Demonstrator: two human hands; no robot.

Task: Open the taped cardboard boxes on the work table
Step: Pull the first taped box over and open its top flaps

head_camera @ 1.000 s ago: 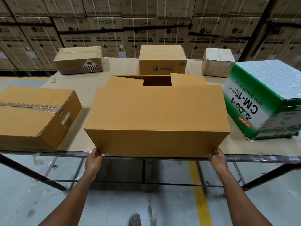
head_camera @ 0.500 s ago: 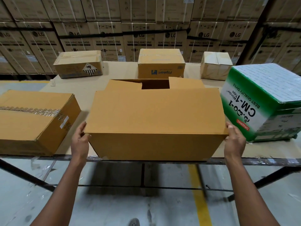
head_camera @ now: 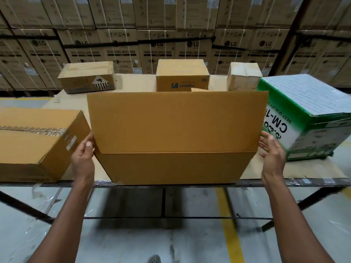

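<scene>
Your left hand pinches the flap; right hand spread wide beside it. Fold the flap fully back, steadying the box.

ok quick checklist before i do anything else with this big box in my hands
1. Left hand on the big box: ok, at its left edge.
2. Right hand gripping: not ok, fingers spread beside the right edge.
3. Near flap raised: ok.
4. Box fully on the table: not ok, it sits right at the front edge.
5. Contents: cannot tell, flap blocks the view.
</scene>
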